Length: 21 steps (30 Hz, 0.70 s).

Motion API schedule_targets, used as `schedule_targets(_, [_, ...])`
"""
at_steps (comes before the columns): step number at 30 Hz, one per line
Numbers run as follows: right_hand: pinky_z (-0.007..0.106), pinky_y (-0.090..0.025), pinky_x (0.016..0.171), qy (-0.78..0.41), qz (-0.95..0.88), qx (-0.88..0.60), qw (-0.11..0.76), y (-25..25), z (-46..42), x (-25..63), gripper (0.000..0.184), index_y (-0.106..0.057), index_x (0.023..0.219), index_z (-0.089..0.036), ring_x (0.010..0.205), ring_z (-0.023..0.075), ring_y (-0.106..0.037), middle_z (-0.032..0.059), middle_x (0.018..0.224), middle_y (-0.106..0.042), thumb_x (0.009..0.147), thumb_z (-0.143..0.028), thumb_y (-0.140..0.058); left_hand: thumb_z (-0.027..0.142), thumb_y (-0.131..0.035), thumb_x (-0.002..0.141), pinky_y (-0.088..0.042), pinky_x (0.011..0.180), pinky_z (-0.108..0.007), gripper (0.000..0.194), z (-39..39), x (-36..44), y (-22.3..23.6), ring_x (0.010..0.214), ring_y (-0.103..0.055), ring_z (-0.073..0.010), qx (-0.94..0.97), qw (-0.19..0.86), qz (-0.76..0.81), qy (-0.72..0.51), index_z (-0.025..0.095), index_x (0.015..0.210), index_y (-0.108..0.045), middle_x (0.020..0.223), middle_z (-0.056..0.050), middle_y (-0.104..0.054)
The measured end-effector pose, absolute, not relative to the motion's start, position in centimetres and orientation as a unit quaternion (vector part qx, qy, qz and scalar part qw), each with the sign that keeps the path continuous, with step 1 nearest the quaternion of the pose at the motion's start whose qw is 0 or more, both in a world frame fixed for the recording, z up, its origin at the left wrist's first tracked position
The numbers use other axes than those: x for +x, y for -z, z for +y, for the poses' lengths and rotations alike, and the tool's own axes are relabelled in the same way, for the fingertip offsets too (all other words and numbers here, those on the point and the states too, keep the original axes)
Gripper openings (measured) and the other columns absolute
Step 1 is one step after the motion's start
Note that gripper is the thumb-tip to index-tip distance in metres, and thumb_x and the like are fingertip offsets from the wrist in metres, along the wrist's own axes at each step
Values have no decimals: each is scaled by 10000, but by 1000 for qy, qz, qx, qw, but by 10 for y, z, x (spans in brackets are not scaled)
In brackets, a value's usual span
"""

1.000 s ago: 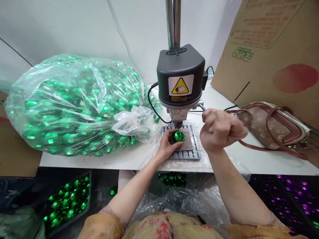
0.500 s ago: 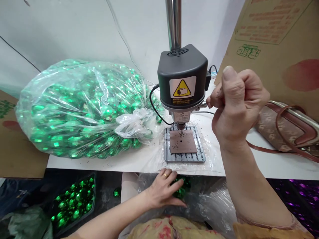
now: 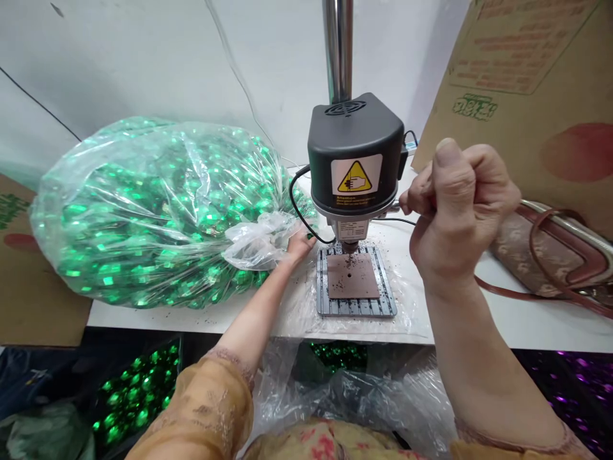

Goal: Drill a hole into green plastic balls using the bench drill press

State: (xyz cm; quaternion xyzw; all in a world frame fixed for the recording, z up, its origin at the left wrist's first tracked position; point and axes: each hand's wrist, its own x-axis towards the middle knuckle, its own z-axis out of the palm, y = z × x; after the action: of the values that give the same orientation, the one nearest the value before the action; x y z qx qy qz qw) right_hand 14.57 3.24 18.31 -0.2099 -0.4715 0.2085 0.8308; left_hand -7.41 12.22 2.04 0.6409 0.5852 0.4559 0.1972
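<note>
A small bench drill press (image 3: 355,160) with a dark head stands on the white table (image 3: 479,319). My right hand (image 3: 457,204) is fisted around its metal feed lever at the right of the head. Under the bit lies a brown pad (image 3: 353,276) on a ribbed grey base plate (image 3: 355,308), with nothing on it. My left hand (image 3: 297,246) reaches into the mouth of a big clear plastic bag (image 3: 143,211) full of shiny green faceted pieces; its fingers are partly hidden by the plastic.
A brown handbag (image 3: 550,249) lies on the table at the right, before a cardboard box (image 3: 527,96). Below the table edge sit a tray of green pieces (image 3: 134,396), an open plastic bag with green pieces (image 3: 335,364) and purple pieces (image 3: 575,383).
A second ago my left hand held a green piece under the bit. It then dropped to the bag below the table and has now reached up to the big bag. The right hand raised the lever.
</note>
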Motion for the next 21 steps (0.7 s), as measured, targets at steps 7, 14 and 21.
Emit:
schedule_targets(7, [250, -300, 417, -215, -469, -205, 832, -182, 34, 146, 388, -428, 604, -189, 409, 31, -342, -86, 468, -398, 823, -390, -677, 284, -843, 666, -483, 883, -379, 405, 41, -79, -35, 965, -609, -265, 632, 159, 632, -419, 214, 1031, -683, 987, -64, -630])
schedule_targets(14, [267, -300, 420, -219, -473, -199, 829, -183, 33, 146, 383, -412, 614, -210, 411, 41, -329, -80, 482, -370, 830, -390, -671, 638, -518, 905, -468, 564, -292, 528, -21, -43, -37, 741, -647, -188, 440, 594, 468, -484, 246, 1251, -590, 1006, -83, -680])
schedule_targets(21, [260, -303, 443, -218, -485, -211, 820, -181, 32, 146, 380, -407, 632, -208, 435, 42, -343, -67, 509, -377, 850, -412, -642, 460, -842, 696, -485, 616, -253, 715, -10, -34, -28, 712, -607, -125, 494, 479, 516, -511, 233, 1286, -509, 961, -21, -642])
